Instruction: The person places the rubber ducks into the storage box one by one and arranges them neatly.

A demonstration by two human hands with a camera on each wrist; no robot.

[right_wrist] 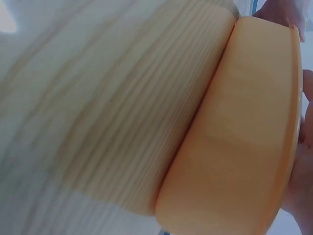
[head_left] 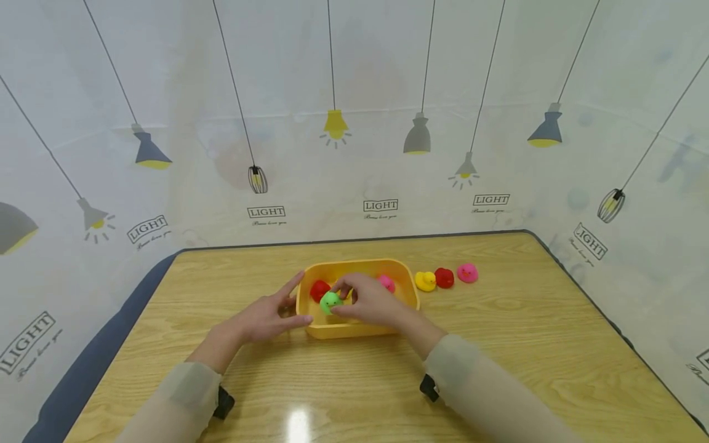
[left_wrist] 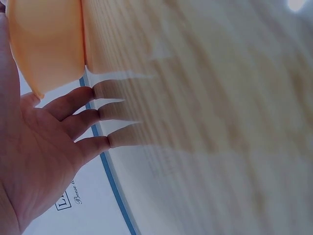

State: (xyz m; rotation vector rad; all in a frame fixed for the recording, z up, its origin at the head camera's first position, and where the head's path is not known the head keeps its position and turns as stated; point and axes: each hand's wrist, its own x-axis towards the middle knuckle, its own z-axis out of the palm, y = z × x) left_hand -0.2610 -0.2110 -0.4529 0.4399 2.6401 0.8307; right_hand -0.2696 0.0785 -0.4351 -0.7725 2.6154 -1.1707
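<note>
Ducks [head_left: 444,278] beside tray [head_left: 351,331]; right hand [head_left: 370,299] perhaps hides more.

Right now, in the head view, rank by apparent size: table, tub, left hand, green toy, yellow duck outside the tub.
1. Table
2. Tub
3. Left hand
4. Green toy and yellow duck: too alike to rank; right hand partly covers the green toy.

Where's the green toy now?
In the head view, the right hand pinches the green toy at the left end of the orange tray, beside a red toy.
</note>
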